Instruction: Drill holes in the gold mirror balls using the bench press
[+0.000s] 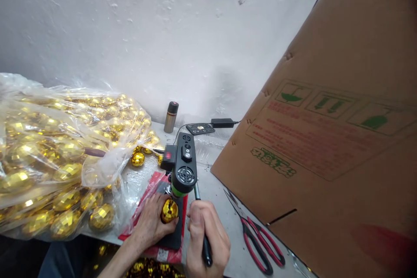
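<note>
My left hand (150,221) grips a gold faceted ball (169,210) and holds it on the dark base under the head of a small black bench press machine (184,163). My right hand (206,236) is closed round the machine's black-handled lever (205,243), which runs up to the machine's side. The base sits on a red sheet (150,186) on the grey table (224,217).
A large clear plastic bag (48,156) full of gold faceted balls fills the left. A loose gold ball (137,159) lies beside it. Red-handled pliers (257,243) lie right of my hand. A big cardboard box (325,139) stands at right. A small flask (170,117), a remote (200,129) and a power adapter (222,122) are by the wall.
</note>
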A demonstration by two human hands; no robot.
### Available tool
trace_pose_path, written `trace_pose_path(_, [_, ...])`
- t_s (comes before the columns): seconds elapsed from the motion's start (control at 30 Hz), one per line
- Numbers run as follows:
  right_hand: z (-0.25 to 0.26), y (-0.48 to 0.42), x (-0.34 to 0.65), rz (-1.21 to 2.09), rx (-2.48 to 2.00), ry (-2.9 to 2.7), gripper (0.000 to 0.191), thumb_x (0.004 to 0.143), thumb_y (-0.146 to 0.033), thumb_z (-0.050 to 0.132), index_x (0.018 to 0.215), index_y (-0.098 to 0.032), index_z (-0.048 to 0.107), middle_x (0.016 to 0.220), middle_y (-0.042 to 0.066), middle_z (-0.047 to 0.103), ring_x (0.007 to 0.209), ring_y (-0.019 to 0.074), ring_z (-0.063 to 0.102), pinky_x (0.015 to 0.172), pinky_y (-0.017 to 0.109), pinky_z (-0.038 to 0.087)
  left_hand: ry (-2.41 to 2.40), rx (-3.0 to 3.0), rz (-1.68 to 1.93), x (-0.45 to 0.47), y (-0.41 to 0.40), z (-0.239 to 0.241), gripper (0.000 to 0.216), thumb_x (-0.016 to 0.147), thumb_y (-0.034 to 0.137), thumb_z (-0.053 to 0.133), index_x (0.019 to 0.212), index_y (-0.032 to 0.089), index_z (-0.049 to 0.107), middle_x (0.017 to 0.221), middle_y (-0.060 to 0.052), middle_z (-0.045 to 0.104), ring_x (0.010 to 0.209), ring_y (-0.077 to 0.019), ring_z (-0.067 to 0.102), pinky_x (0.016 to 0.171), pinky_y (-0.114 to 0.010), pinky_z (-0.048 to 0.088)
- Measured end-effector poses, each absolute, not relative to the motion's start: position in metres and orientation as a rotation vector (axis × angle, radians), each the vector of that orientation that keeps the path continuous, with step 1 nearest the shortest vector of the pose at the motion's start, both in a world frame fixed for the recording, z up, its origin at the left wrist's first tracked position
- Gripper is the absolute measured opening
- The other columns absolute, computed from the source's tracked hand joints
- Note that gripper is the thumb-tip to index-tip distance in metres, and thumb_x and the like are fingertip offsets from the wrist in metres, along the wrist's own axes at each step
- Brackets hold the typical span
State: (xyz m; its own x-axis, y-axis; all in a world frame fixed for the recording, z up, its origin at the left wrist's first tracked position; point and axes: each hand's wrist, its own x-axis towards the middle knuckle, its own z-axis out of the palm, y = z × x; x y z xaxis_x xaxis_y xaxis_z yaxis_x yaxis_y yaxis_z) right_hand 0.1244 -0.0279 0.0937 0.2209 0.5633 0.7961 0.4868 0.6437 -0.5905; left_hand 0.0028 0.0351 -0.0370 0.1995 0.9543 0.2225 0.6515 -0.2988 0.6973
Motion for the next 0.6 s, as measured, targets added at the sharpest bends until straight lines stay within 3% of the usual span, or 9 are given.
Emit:
trace_pose_path(0.3, [0.079,-0.033,0.114,0.102,-0.977,-1.305,0.03,0.106,-0.005,0.048,0.082,-0.022,0.055,0.078,-0.002,0.058,0.064,0.0106,0.056,0.062,0.026,0.042,1.467,2.005,0.879,0.002,0.037,-0.054,0.039,0.076,0.041,0.079,0.11,0.024,0.07,0.1,-0.007,0.075,0.095,-0.0341,0.069,0.093,-0.048,0.05])
trace_pose_path(0.6, [0.06,-0.031,0.116,0.004,-0.967,-1.347,0.031,0.105,-0.005,0.043,0.081,-0.023,0.054,0.08,-0.002,0.062,0.068,0.0122,0.059,0.069,0.027,0.045,1.479,1.98,0.899,0.004,0.035,-0.056,0.042,0.077,0.04,0.077,0.114,0.021,0.071,0.104,-0.011,0.076,0.099,-0.0366,0.07,0.093,-0.05,0.05])
